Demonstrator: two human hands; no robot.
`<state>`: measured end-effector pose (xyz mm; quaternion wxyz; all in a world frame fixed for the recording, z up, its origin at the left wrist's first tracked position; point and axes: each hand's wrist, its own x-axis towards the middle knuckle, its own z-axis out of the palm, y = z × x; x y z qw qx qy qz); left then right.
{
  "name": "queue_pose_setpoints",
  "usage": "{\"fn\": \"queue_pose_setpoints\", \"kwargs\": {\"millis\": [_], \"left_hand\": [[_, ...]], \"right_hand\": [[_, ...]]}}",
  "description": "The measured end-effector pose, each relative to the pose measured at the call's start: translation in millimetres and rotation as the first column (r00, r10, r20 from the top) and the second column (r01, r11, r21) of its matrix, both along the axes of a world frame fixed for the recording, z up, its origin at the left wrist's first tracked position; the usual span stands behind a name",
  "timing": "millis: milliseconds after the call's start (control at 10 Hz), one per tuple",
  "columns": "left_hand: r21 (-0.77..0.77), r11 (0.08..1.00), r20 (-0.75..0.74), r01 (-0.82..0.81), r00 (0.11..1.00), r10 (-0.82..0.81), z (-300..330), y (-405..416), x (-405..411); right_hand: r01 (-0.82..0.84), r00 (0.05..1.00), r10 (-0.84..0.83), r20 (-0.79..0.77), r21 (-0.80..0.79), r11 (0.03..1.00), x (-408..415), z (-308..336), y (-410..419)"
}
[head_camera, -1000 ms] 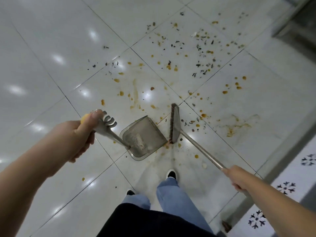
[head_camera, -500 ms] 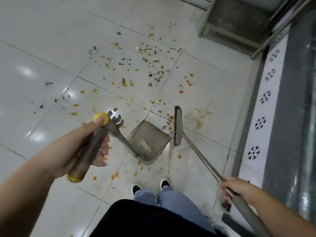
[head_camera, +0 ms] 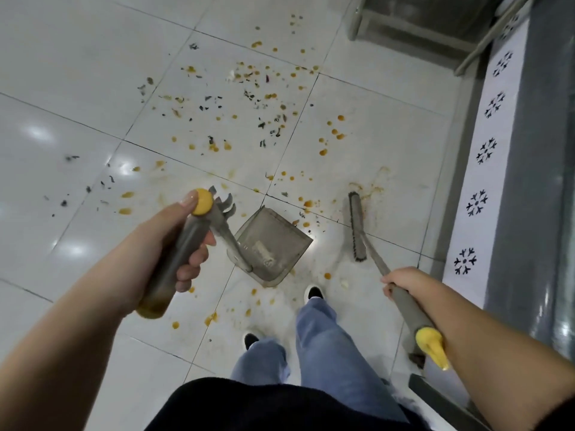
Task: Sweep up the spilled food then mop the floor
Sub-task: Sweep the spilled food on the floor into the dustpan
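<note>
While the left hand [head_camera: 161,244] curls round the grey handle of the dustpan [head_camera: 272,244], thumb on its yellow cap, the right hand [head_camera: 404,279] wraps the broom [head_camera: 357,231] shaft below the brush head. Both tools look light and stiff, best held high on their padded grips. On the floor [head_camera: 62,88], the pan sits just left of the bristles. The spilled food [head_camera: 249,98], orange blobs, dark flecks and smears, lies mostly beyond them; it will likely smear, being wet and sticky.
</note>
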<state>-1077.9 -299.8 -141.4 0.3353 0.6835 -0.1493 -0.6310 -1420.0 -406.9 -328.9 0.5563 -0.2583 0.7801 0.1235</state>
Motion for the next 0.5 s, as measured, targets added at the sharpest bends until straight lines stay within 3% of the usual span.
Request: {"fn": "queue_pose_setpoints", "kwargs": {"millis": [300,400,500], "left_hand": [[0.111,0.983,0.111,-0.148,0.985,0.135,-22,-33,-7],[0.059,0.987,0.162,-0.153,0.977,0.141,-28,-26,-3],[0.044,0.970,0.169,-0.240,0.958,0.230,-28,-12,8]], "right_hand": [[0.402,0.899,-0.417,0.135,0.127,0.907,-1,-36,-54],[0.386,0.912,-0.392,0.118,0.073,0.920,10,-39,-64],[0.231,0.964,-0.231,0.133,0.019,0.973,25,-45,-71]]}}
